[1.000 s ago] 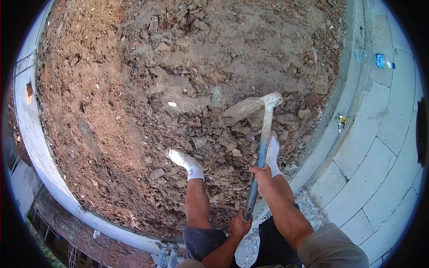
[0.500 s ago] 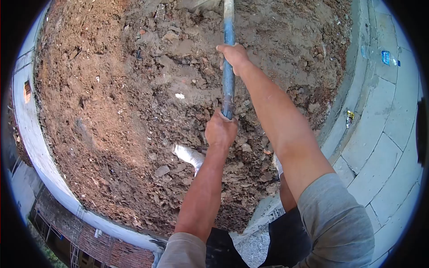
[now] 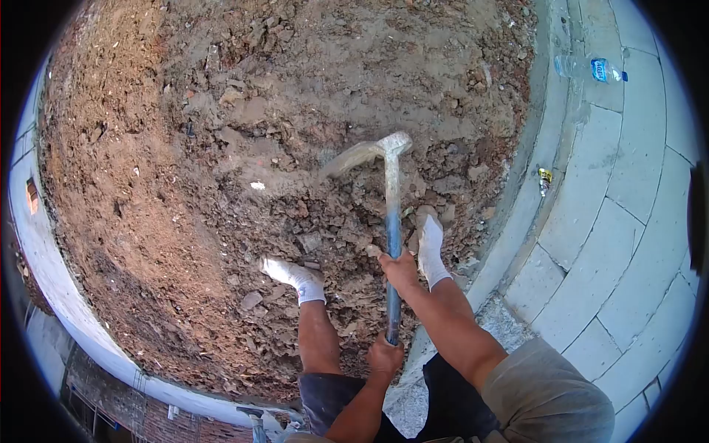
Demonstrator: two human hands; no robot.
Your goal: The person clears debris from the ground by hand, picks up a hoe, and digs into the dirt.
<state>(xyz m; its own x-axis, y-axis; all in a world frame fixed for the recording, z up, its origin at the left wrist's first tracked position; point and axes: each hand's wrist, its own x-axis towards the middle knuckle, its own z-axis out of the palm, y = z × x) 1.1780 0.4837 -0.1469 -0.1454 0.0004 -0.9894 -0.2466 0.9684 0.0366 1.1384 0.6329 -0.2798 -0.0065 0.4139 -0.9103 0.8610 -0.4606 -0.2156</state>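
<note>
A hoe [image 3: 393, 184] stretches up the middle of the head view, its handle blue and grey. Its curved blade [image 3: 353, 158] points left from the pale socket, slightly blurred, over the broken soil [image 3: 317, 214]; I cannot tell whether it touches. My right hand [image 3: 401, 272] is wrapped round the handle at its middle. Lower down, near the butt end, my left hand [image 3: 385, 354] is closed on the same handle. My two feet in white socks, the left foot [image 3: 292, 275] and the right foot [image 3: 430, 240], stand on the soil either side of the handle.
A paved ledge [image 3: 591, 221] borders the soil on the right. On it lie a plastic water bottle [image 3: 604, 71] and a crumpled yellow wrapper [image 3: 545, 177]. A pale low wall [image 3: 81, 310] curves round the left side, with a brick structure [image 3: 177, 421] beyond it.
Both hands have drawn the hoe toward my body, and its head has come from the top edge into mid-view. My view has shifted, so both feet now show. The grip stays closed.
</note>
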